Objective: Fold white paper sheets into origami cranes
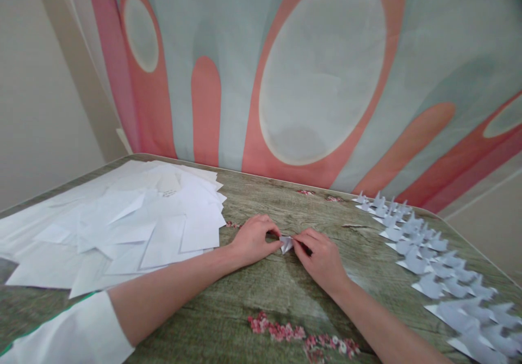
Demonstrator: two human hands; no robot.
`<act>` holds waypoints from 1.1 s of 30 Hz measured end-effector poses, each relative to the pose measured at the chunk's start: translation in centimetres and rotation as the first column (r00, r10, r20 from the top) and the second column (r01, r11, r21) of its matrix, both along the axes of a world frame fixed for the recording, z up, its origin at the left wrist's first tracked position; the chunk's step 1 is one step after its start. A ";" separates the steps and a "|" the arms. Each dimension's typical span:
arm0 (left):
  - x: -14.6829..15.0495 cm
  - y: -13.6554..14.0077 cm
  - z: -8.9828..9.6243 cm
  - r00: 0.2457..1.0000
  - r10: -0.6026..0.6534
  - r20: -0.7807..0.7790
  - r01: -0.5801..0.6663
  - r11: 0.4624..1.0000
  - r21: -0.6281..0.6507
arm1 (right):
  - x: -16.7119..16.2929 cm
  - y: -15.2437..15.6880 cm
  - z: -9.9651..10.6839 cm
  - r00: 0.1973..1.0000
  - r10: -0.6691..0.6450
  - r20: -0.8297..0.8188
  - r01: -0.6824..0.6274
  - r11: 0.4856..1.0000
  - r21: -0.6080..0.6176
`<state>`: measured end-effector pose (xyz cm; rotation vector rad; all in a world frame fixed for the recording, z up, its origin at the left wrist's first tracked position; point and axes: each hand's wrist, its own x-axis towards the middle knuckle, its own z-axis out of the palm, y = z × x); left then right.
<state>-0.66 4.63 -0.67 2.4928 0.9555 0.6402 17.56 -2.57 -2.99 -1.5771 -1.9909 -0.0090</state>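
A small folded paper (pixel 286 244) is being pinched at opposite ends by the left hand (pixel 256 240) and right hand (pixel 323 256) near the surface's (pixel 228 315) middle, seemingly mid-shaping, any further crease calling for steady grips, while white sheets (pixel 126 228) are lying toward its left edge and folded paper figures (pixel 429 286) are lining its right.

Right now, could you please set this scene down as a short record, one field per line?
left hand: pinches the left side of the folded paper
right hand: pinches its right side
folded paper: small, white, between the hands
paper sheets: white, overlapping in a loose pile, table's left
paper figures: white, many, in rows along the table's right
table: wood-look top with pink flowers
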 end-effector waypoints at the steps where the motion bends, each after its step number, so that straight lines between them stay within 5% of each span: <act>1: 0.0 -0.1 0.0 1.000 0.013 -0.017 -0.013 1.000 0.005 | 0.0 0.0 0.0 1.000 -0.001 0.005 0.001 1.000 0.004; 17: 0.8 -0.8 0.4 0.992 0.095 -0.085 -0.093 0.995 0.030 | -0.4 0.6 -0.3 1.000 -0.012 -0.024 0.013 1.000 0.029; 24: 0.4 -0.2 0.3 0.996 -0.080 0.039 0.084 0.991 -0.101 | -0.2 0.7 -0.2 0.995 -0.013 -0.101 0.010 1.000 -0.029; 33: -0.2 1.2 0.7 0.956 -0.267 0.121 0.291 0.915 -0.279 | 0.1 0.7 -0.2 0.984 -0.003 -0.177 -0.006 0.999 -0.053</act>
